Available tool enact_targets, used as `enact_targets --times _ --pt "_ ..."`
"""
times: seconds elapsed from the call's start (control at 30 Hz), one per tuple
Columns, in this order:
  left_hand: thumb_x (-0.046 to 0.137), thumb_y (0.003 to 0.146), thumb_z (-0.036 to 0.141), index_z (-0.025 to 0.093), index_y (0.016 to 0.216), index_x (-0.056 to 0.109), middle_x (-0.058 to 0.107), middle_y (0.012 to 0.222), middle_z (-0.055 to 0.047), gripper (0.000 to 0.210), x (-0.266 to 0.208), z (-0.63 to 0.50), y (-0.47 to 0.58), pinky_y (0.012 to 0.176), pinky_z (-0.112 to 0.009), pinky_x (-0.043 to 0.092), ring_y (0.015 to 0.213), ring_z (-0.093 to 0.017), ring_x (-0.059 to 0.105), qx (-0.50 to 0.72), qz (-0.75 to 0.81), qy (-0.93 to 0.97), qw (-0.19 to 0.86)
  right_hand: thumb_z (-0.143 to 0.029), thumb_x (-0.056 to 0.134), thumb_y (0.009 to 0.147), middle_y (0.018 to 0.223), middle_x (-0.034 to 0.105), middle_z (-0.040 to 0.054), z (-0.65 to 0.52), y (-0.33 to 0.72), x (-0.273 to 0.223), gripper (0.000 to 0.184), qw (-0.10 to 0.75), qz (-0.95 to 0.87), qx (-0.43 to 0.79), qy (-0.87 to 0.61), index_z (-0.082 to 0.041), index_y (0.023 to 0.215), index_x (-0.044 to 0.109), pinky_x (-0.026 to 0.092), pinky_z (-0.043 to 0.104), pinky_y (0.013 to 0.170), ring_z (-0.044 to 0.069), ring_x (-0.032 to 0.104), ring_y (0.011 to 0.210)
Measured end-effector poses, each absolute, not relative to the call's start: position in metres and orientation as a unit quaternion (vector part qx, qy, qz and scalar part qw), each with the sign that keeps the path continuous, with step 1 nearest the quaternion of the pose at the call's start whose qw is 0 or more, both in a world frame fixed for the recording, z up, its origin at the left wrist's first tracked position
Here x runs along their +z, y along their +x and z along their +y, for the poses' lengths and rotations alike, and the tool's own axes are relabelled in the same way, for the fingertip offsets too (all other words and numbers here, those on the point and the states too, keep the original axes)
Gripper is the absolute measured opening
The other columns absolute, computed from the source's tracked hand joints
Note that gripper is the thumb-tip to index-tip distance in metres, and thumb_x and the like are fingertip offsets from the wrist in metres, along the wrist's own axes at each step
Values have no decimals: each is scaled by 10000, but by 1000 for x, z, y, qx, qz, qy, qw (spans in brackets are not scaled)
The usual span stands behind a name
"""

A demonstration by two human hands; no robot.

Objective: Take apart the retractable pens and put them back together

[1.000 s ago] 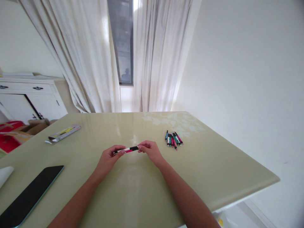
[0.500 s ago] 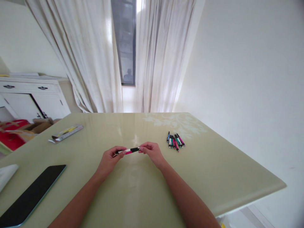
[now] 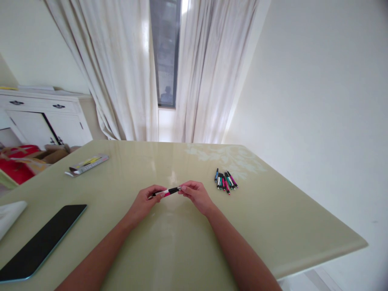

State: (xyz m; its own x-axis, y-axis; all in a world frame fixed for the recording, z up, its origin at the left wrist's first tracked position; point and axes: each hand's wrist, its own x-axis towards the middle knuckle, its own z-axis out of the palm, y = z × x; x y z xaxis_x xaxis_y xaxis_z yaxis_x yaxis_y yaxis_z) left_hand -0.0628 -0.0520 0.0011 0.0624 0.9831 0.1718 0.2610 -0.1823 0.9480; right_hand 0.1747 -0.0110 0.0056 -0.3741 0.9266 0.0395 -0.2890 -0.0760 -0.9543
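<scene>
Two slim pens (image 3: pixel 171 191), one with a white barrel and one with a pink barrel, lie side by side between my hands above the table, with black grips toward the right. My left hand (image 3: pixel 148 201) is closed round their barrels, thumb on the near side. The fingers of my right hand (image 3: pixel 197 197) pinch together at the silvery tip end; the exact contact is partly hidden by the fingertips. To the right of that hand, a loose pile of pens (image 3: pixel 224 180) in blue, white, green, pink and purple rests on the table.
The pale green glossy table (image 3: pixel 273 210) has its right edge beside a white wall. A narrow opened box (image 3: pixel 88 165) lies at the far left. Nearer on the left are a dark tablet (image 3: pixel 45 240) and a white object (image 3: pixel 10 214). Curtains (image 3: pixel 127 81) hang behind the table.
The camera view has shifted slightly, moving the scene a little in the picture. My hands keep nearly the same hold on the two pens, and the pile looks unchanged.
</scene>
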Motion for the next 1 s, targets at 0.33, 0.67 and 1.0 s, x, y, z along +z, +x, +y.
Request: enact_targets --times 0.33,0.67,1.0 --pt "747 774 483 190 969 772 750 870 -49 353 8 -54 -59 695 -285 480 766 -198 632 460 505 612 399 -404 922 665 844 764 40 -14 178 10 316 431 -453 723 -293 -173 832 785 498 263 762 139 703 778" --pt "747 776 485 200 968 776 772 906 -57 345 11 -55 -60 730 -302 517 823 -228 681 463 501 614 397 -376 930 666 868 758 27 -14 179 8 308 423 -439 741 -282 -174 838 774 517 240 759 136 712 800" --pt "716 798 512 203 1041 778 770 961 -74 398 10 -56 -52 774 -329 534 883 -251 697 470 499 634 357 -423 923 646 919 761 34 -14 170 5 411 445 -481 693 -301 -206 960 770 518 301 822 166 706 831"
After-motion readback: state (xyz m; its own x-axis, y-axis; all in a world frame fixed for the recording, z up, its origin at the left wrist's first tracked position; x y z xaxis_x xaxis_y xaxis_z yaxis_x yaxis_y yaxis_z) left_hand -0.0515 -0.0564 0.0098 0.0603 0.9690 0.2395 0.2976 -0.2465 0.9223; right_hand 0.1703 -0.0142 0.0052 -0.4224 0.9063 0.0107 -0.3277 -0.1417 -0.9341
